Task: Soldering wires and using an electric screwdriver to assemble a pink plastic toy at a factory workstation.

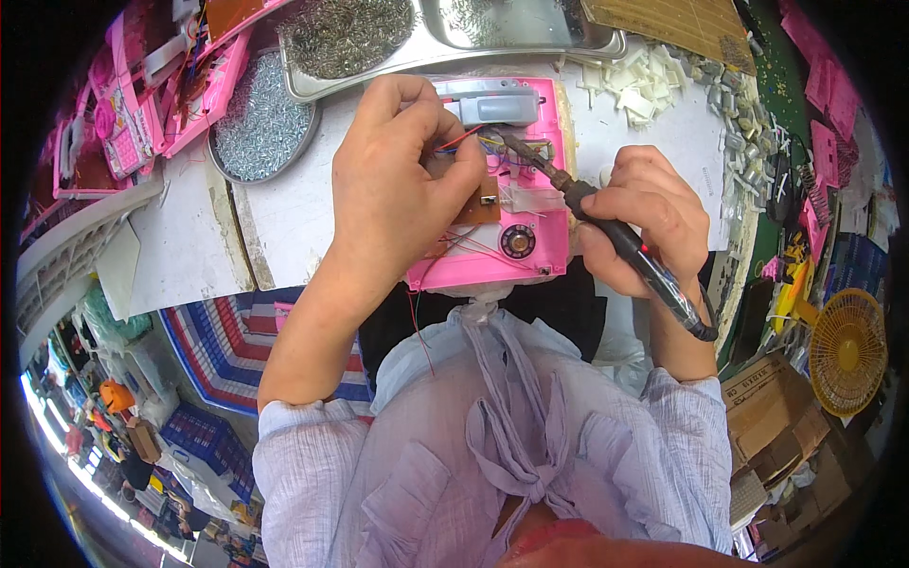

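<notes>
In front of me on the table lies an open pink plastic housing (554, 248) with wires, a brown circuit board (480, 210), a small round speaker (518, 241) and a grey curved part (502, 108) inside. My left hand (390, 166) is over its left side, fingers pinched on a red wire (458, 141) that slants to the upper middle. My right hand (655, 213) grips a black soldering iron (620, 237). The iron's tip points up and left, close to the wire ends; whether they touch, I cannot tell. Thin loose wires (418, 322) hang off the near edge.
A round dish of small screws (260, 123) sits at the left, below a metal tray (379, 71) holding springs. Pink housings (128, 142) are piled far left. White plastic pieces (634, 83) and grey metallic parts (751, 142) lie at the right. A yellow fan (846, 352) stands beyond.
</notes>
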The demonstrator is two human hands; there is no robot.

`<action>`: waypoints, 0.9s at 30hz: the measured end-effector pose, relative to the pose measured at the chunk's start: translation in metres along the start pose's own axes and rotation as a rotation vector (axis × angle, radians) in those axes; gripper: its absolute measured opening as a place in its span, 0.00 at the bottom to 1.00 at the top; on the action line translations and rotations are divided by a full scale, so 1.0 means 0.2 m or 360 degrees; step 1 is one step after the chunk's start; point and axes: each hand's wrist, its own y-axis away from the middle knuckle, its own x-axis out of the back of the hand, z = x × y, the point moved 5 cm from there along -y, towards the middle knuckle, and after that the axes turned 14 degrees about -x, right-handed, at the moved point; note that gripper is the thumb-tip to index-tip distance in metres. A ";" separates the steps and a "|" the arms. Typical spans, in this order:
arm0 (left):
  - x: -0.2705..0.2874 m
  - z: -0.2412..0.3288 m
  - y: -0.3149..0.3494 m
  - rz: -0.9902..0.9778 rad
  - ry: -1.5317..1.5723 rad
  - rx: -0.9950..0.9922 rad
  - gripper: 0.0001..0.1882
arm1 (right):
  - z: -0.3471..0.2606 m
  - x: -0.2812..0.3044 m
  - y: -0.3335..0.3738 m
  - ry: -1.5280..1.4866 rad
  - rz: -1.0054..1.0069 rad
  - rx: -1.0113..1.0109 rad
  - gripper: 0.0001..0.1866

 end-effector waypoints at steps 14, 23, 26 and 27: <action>0.00 0.00 0.00 0.0033 0.0073 -0.0032 0.06 | 0.00 0.03 0.00 -0.0026 0.0034 0.0017 0.20; 0.01 0.01 0.00 0.0016 0.0102 -0.0024 0.05 | -0.05 0.07 0.01 -0.0058 0.0095 -0.0005 0.16; 0.06 0.05 0.01 0.0135 -0.0085 -0.0204 0.08 | -0.07 0.18 0.08 -0.0119 0.0072 -0.0069 0.14; 0.06 0.09 0.01 0.0083 -0.0049 -0.0281 0.09 | -0.08 0.22 0.10 -0.0158 0.0125 -0.0109 0.14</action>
